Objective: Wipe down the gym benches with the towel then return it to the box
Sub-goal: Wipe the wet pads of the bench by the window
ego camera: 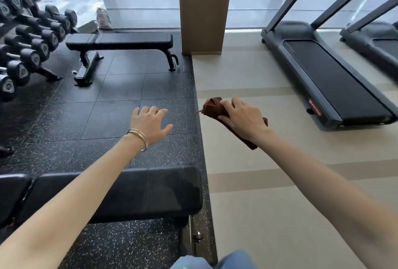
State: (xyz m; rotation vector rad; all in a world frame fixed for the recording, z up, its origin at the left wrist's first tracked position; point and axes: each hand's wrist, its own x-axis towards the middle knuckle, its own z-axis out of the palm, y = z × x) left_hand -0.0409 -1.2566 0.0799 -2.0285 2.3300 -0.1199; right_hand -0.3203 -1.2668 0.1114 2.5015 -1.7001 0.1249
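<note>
Your right hand point(243, 118) grips the towel point(212, 106): the fingers curl over its top and the thumb closes on its near side. The towel is reddish brown and folded into a narrow bundle. One end projects forward past your fingers, and the other end shows below your wrist. It is held in the air, clear of both benches, above the pale floor point(269, 193) and just beside the seam where that floor meets the black rubber floor point(86, 107).

Your left hand point(148, 122) holds nothing. Its palm faces down, with the fingers relaxed and slightly spread and the thumb set out to the side. Thin metal bangles point(139, 137) sit on the left wrist.

The near bench point(155, 191) runs crosswise beneath your left forearm, with its black pad ending short of the seam. The left hand reaches past this bench, over the rubber floor. The far bench point(129, 39) stands well apart, flat, in front of the window. A dumbbell rack point(28, 31) stands to its left and a wooden column point(204, 10) to its right.

A treadmill point(327, 79) stands on the pale floor to your right, with a second treadmill partly in view behind it.
</note>
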